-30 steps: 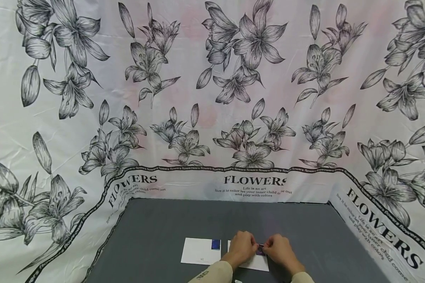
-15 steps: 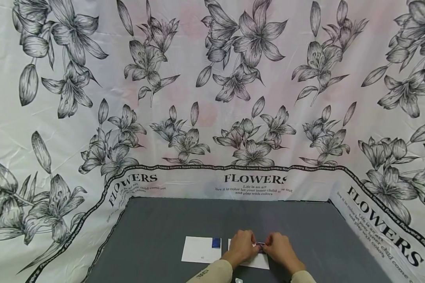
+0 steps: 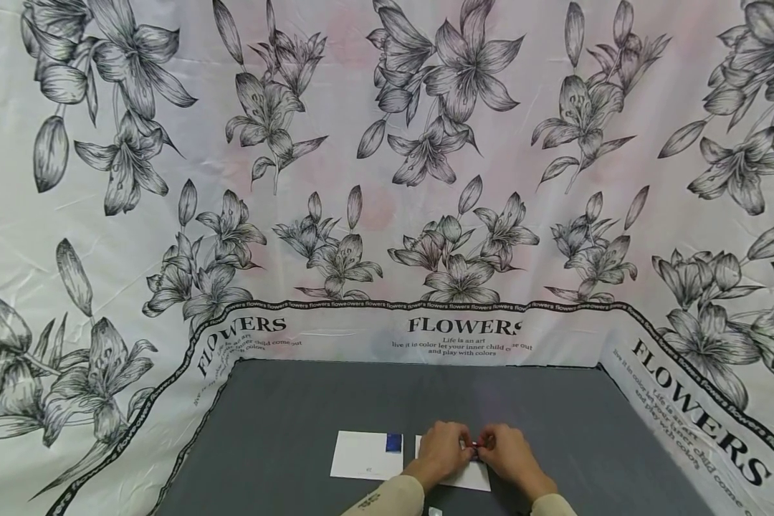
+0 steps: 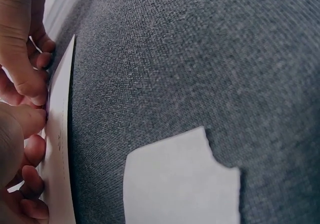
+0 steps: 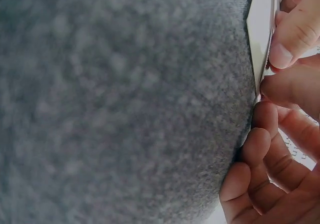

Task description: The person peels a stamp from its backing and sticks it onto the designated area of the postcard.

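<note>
Two white envelope-like cards lie side by side on a dark grey cloth. On the left card (image 3: pixel 361 459), a small dark blue stamp (image 3: pixel 393 443) sits in the upper right corner. Over the right card (image 3: pixel 467 479), my left hand (image 3: pixel 443 451) and right hand (image 3: pixel 509 455) meet near its upper right corner. Their thumbs and fingers pinch a small dark stamp (image 3: pixel 474 453) from either side, and it is largely hidden. Close up in the left wrist view, both thumbs come together just above the card (image 4: pixel 59 149); the other fingers are curled.
A torn piece of white paper (image 4: pixel 180 181) lies on the grey cloth (image 3: pixel 335 394) close to my left wrist. A white curtain (image 3: pixel 348 337) with printed flowers stands around the back and sides of the surface.
My hands have drawn slightly closer together, and the stamp between them now shows less. The head view has shifted a little. The cards lie still.
</note>
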A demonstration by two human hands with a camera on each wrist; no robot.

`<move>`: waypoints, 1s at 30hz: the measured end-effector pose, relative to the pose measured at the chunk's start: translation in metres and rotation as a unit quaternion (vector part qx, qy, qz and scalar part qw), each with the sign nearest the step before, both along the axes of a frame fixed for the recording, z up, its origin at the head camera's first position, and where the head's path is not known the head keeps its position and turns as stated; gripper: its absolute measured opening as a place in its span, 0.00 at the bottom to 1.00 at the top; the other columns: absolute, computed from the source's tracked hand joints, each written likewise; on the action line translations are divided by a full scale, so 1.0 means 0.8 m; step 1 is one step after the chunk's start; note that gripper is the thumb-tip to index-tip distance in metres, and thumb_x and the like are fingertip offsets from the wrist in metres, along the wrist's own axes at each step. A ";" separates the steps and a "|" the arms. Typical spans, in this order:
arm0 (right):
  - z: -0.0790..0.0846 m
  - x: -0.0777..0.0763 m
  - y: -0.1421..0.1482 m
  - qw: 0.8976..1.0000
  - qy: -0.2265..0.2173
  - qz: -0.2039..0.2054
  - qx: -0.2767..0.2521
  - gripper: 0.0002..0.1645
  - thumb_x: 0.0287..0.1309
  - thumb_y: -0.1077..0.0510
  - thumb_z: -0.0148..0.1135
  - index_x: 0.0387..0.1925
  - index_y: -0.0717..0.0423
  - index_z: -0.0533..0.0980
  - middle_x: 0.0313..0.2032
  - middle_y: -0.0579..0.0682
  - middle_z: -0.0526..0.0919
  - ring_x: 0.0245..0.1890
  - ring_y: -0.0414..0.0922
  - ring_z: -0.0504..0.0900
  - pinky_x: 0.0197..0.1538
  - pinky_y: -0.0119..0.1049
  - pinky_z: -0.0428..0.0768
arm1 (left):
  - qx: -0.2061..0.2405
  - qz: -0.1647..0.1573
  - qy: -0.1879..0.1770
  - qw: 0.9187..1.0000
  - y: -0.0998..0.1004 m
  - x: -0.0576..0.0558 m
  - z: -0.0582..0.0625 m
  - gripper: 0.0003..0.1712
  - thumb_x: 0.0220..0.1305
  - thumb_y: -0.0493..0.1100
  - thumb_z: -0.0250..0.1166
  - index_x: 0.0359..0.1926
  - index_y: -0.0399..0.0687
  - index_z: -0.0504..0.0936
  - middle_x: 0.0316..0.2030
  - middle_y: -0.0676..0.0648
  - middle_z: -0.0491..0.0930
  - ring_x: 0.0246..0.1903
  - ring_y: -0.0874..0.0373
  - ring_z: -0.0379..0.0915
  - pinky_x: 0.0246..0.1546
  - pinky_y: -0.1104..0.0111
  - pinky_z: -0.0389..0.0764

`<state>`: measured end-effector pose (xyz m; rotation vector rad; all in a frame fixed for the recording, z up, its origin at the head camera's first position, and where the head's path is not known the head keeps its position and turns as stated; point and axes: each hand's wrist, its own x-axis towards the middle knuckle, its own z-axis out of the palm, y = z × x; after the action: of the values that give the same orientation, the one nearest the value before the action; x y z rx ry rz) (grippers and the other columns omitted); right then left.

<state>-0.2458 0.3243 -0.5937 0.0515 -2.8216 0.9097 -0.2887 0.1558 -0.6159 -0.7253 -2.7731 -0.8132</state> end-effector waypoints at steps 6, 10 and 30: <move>0.001 0.003 -0.002 1.000 0.013 0.009 0.023 0.09 0.47 0.63 0.77 0.28 0.51 0.82 0.22 0.41 0.82 0.23 0.38 0.76 0.29 0.43 0.75 | -0.001 -0.005 -0.014 1.000 -0.002 0.000 0.002 0.06 0.56 0.48 0.81 0.29 0.65 0.90 0.29 0.56 0.87 0.24 0.62 0.73 0.24 0.65 0.72; 0.007 0.004 -0.006 1.000 -0.016 -0.002 0.025 0.13 0.45 0.63 0.81 0.29 0.49 0.83 0.22 0.40 0.81 0.23 0.39 0.76 0.30 0.39 0.74 | -0.007 -0.006 -0.023 1.000 -0.003 -0.001 0.002 0.07 0.55 0.50 0.82 0.31 0.66 0.90 0.29 0.56 0.86 0.24 0.62 0.73 0.25 0.66 0.73; 0.018 -0.001 0.007 0.995 -0.083 0.063 0.008 0.15 0.51 0.61 0.84 0.36 0.52 0.83 0.24 0.43 0.82 0.23 0.42 0.77 0.26 0.36 0.74 | -0.015 -0.041 -0.054 0.998 -0.014 0.002 0.019 0.08 0.54 0.49 0.81 0.36 0.62 0.92 0.29 0.58 0.83 0.28 0.66 0.71 0.32 0.70 0.76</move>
<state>-0.2470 0.3297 -0.5790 0.1645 -3.0081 0.9590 -0.2869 0.1448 -0.6007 -0.8301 -2.8727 -0.8520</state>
